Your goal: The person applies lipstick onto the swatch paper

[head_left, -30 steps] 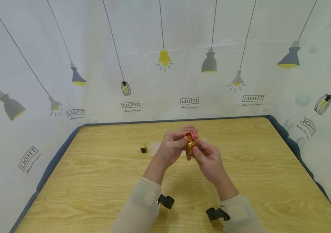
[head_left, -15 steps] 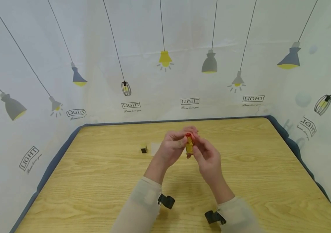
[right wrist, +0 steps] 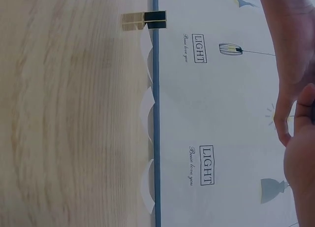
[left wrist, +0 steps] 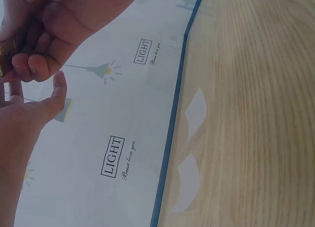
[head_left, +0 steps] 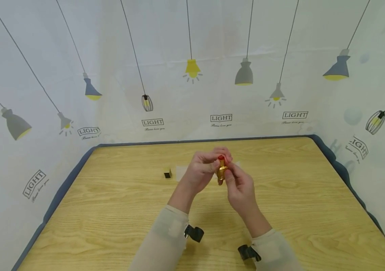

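Observation:
A gold lipstick (head_left: pixel 221 172) with a red tip pointing up and away is held between both hands above the table. My left hand (head_left: pixel 200 168) grips it from the left, thumb along the upper part of the tube. My right hand (head_left: pixel 244 188) pinches its gold base between thumb and index finger. In the left wrist view, the right hand (left wrist: pixel 64 20) has curled fingers around a gold part at the left edge, and the left hand (left wrist: pixel 24 121) lies below it. The right wrist view shows only parts of both hands, with the lipstick hidden.
A small gold and black lipstick cap (head_left: pixel 167 173) stands on the wooden table (head_left: pixel 111 210), left of the hands. White paper pieces (head_left: pixel 180 172) lie behind the hands. A wall sheet (head_left: pixel 178 94) printed with lamps rises beyond the table's back edge.
My right fingers have shifted around the lipstick's base, and the right forearm has moved slightly left. The lipstick has turned a little; my left hand and the cap stay almost where they were.

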### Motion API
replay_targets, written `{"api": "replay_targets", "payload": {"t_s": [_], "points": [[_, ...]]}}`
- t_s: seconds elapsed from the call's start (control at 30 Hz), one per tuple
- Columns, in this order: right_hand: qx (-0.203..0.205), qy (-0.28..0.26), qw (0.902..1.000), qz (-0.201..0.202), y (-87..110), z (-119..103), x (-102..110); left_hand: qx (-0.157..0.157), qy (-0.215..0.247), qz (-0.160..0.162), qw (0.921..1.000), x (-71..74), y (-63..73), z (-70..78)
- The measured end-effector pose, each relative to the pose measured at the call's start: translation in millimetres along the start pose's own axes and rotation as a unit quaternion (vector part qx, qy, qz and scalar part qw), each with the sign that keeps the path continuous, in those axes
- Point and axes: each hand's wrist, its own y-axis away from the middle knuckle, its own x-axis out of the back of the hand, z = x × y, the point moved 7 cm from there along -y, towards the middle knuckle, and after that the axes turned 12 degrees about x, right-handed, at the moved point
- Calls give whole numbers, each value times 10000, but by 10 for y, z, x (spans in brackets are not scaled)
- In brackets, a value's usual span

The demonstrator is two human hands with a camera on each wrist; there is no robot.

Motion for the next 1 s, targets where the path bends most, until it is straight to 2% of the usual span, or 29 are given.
{"api": "replay_targets", "payload": {"t_s": [0.13,0.2,0.37,0.47,0.57,0.73,0.9,1.0], "points": [[-444,-310,9985,-41,20,42,16,40,-53,35,10000,5,-1,-9],[-650,-752,9950,-123,25,63,8,32,-49,18,10000,9,-4,-18],[-897,-1859,9779,-333,26,95,-28,23,-23,-68,10000,7,-8,-33],[-1054,-2192,9691,-419,24,110,-44,16,-16,-85,10000,22,-2,-38],[-1262,-2223,9658,-434,21,129,-48,71,-11,-45,10000,45,10,-46],[-1496,-1739,9727,-347,4,153,3,210,-231,-22,9995,51,17,-46],[-1611,-1409,9763,-308,-36,173,76,297,-685,-57,9972,66,11,-17],[-1655,-1314,9771,-263,-75,205,129,427,-1027,127,9937,114,-3,3]]}}
